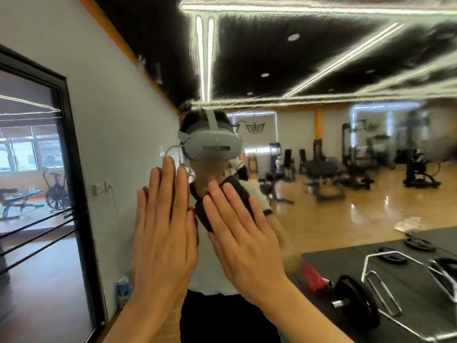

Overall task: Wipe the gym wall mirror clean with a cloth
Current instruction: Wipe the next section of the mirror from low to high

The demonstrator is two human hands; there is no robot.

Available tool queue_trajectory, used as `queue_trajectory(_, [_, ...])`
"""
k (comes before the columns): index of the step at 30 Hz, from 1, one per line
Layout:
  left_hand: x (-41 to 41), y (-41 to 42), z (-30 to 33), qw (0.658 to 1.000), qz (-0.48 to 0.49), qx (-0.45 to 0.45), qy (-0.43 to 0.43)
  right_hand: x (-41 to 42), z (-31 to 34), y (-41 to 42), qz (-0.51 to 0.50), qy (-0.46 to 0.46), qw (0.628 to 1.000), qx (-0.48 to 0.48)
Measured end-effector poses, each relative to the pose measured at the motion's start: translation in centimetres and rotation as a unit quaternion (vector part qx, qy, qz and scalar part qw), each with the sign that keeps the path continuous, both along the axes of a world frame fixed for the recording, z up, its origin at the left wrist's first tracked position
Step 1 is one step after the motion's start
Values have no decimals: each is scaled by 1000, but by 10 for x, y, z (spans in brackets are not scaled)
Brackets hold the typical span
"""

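The wall mirror fills most of the view and reflects the gym and a person wearing a headset. My left hand lies flat against the glass with straight fingers, holding nothing. My right hand, just to its right, presses a dark cloth flat onto the mirror with straight fingers. Only the cloth's upper part shows beyond my fingertips. The two hands sit side by side, almost touching.
A black-framed glass door stands at the left of a white wall. Reflected in the mirror are a dumbbell, a chrome bar frame, weight plates, a red object and gym machines on a wooden floor.
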State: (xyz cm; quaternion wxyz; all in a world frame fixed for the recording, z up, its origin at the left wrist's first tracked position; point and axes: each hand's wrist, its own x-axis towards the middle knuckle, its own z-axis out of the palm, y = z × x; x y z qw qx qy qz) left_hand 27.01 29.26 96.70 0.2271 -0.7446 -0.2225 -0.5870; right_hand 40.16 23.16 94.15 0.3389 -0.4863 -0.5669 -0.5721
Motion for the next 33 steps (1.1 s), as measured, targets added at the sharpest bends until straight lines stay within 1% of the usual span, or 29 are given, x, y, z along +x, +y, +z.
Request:
queue_trajectory(1, [0,0,0,1000,-3,1,-4,17,2,-6,-7,-23,1000,2])
queue_trajectory(2, [0,0,1,1000,-5,0,-8,38,5,-14,-15,-26,1000,9])
queue_trajectory(3, [0,0,1,1000,-3,0,-10,61,7,-25,-22,-4,1000,21])
queue_trajectory(5, [2,0,1,1000,4,3,-16,105,3,-47,-20,105,993,50])
queue_trajectory(7, [2,-1,1,1000,6,3,-18,133,-3,-63,-14,231,968,93])
queue_trajectory(9, [3,-3,2,1000,5,2,-21,123,0,-61,5,323,935,145])
queue_trajectory(10, [3,-4,2,1000,4,0,-22,104,5,-54,13,344,926,153])
queue_trajectory(11, [2,-5,2,1000,4,-3,-22,83,11,-45,21,333,933,136])
queue_trajectory(12, [2,-5,2,1000,4,-5,-22,59,13,-35,21,292,951,98])
queue_trajectory(14, [1,-6,2,1000,6,-5,-18,16,2,-15,6,141,990,29])
queue_trajectory(15, [1,-6,2,1000,8,-5,-15,5,-6,-11,3,56,998,0])
queue_trajectory(16, [1,-6,3,1000,9,-6,-12,9,-11,-11,-3,-6,1000,-28])
queue_trajectory(17, [1,-6,3,1000,11,-9,-11,23,-12,-15,-12,-48,998,-46])
queue_trajectory(18, [1,-6,3,1000,12,-12,-12,43,-10,-22,-18,-68,996,-52])
queue_trajectory(19, [1,-6,3,1000,12,-15,-14,67,-7,-31,-20,-59,997,-50])
queue_trajectory(21, [2,-6,3,1000,12,-18,-20,119,-4,-55,-20,17,1000,-8])
queue_trajectory(23, [3,-8,3,999,16,-22,-27,162,-8,-78,-19,137,990,35])
queue_trajectory(25, [10,-15,3,999,16,-29,-30,171,-11,-84,9,271,958,93])
queue_trajectory(26, [18,-20,3,999,10,-30,-26,160,-7,-78,24,323,937,129])
queue_trajectory(27, [29,-26,3,999,2,-29,-19,143,-1,-69,33,347,925,154])
queue_trajectory(28, [42,-32,3,1000,-6,-24,-11,121,5,-57,37,332,929,158])
queue_trajectory(29, [56,-39,4,1000,-14,-17,-5,100,10,-46,41,273,952,135])
queue_trajectory(30, [69,-44,5,1000,-23,-10,-4,82,13,-38,43,185,978,92])
queue_trajectory(31, [80,-48,7,999,-34,-5,-6,73,15,-35,39,95,994,42])
queue_trajectory(32, [89,-50,8,999,-42,-4,-11,76,19,-36,28,26,999,1])
queue_trajectory(33, [94,-50,9,999,-45,-5,-17,89,25,-42,16,-18,1000,-19])
